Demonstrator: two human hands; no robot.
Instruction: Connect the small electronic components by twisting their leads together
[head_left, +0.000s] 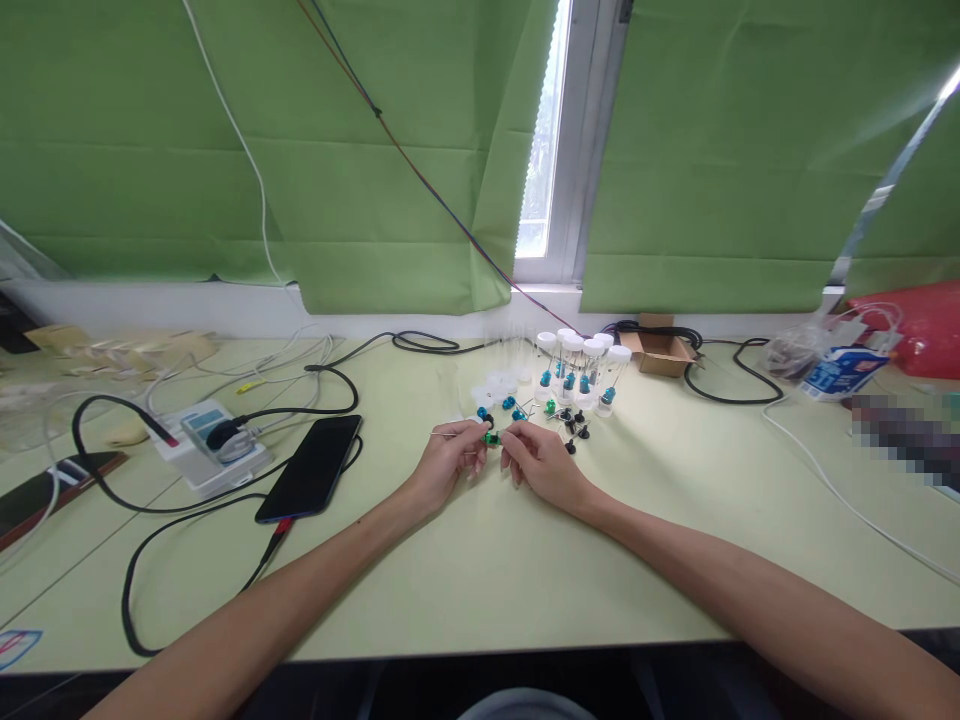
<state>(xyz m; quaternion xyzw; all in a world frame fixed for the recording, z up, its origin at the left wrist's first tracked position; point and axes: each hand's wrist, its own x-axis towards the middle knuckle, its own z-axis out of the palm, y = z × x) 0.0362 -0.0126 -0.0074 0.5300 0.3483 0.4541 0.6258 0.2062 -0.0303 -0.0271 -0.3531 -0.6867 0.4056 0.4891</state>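
Between my two hands, at the middle of the table, is a small green and black part [491, 438] with a thin metal pin on its left. My left hand [452, 458] is closed on it, thumb against fingers. My right hand [541, 462] pinches at its right end; the fingertips partly hide the contact. Just beyond lie loose blue parts [509, 403], a green part [550, 407] and several black pieces [583, 431]. Behind them stand several clear tubes with white caps [619, 355], blue parts inside.
A black phone [311, 470] lies left of my left arm, beside a white power strip [214, 455] with tangled cables. A small cardboard box [660, 352] sits at the back right. Further right are a blue and white packet [844, 373] and a red object [919, 330].
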